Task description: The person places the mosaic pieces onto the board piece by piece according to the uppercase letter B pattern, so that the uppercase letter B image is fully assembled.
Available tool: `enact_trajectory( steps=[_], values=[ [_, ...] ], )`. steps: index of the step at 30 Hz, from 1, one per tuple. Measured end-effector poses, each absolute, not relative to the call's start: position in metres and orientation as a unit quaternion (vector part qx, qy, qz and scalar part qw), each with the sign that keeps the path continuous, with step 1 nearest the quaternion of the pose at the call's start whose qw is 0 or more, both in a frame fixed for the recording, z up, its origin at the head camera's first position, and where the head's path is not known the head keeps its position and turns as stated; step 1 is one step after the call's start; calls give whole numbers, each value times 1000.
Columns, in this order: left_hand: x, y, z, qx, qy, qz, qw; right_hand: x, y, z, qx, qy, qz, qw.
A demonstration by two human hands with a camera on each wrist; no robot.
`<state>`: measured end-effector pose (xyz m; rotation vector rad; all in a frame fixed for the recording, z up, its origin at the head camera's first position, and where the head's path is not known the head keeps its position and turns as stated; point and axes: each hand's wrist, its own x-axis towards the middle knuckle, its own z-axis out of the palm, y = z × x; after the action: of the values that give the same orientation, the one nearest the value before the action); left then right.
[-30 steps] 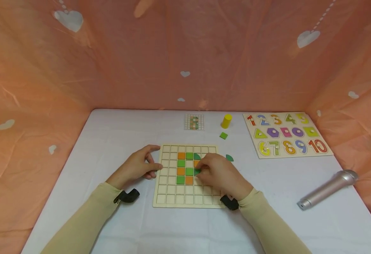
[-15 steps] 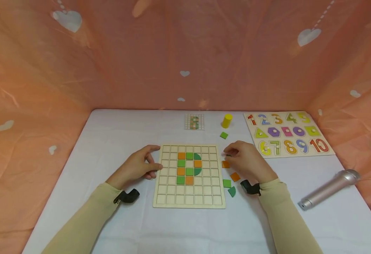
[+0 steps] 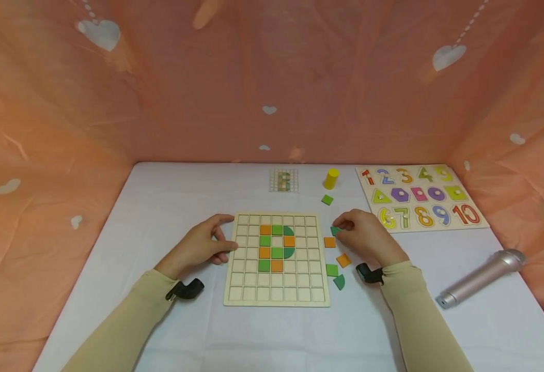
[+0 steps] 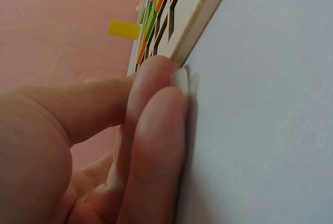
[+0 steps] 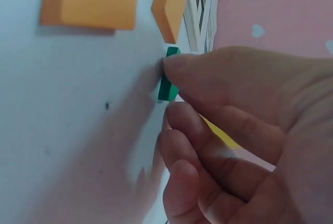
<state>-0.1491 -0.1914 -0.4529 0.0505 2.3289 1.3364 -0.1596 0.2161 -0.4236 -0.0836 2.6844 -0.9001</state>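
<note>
My left hand (image 3: 201, 242) rests at the left edge of a wooden grid board (image 3: 249, 294), thumb and index finger touching its side; the left wrist view shows the fingers low by the board's rim. Orange, light green and dark green tiles (image 3: 277, 252) fill several cells in the board's middle. Right of the board, my right hand (image 3: 368, 236) pinches a dark green quarter-circle tile (image 5: 167, 86) at the table surface. Below that hand lie two orange square tiles (image 3: 343, 260), a light green square tile (image 3: 331, 270) and another dark green quarter-circle tile (image 3: 339, 282).
Behind the board are a small pattern card (image 3: 283, 180), a yellow cylinder (image 3: 331, 179) and a light green square tile (image 3: 327, 200). A number and shape puzzle board (image 3: 420, 199) lies at the back right, with a microphone (image 3: 481, 279) in front of it.
My right hand has left the board, where a dark green quarter-circle tile now sits fully visible, and moved right to another quarter-circle tile. The left hand stays at the board's edge.
</note>
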Motion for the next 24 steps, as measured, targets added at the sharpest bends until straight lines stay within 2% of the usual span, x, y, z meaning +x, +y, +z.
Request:
enact_trajectory(
  steps=[10, 17, 24],
  values=[
    [-148, -192, -452, 24, 841, 490, 226, -160, 214, -427, -36, 943, -301, 137],
    [-146, -190, -453, 16, 834, 498, 238, -156, 214, -423, -55, 949, -293, 105],
    [-148, -193, -452, 27, 834, 503, 227, -152, 189, -417, -61, 937, -321, 120]
  ],
)
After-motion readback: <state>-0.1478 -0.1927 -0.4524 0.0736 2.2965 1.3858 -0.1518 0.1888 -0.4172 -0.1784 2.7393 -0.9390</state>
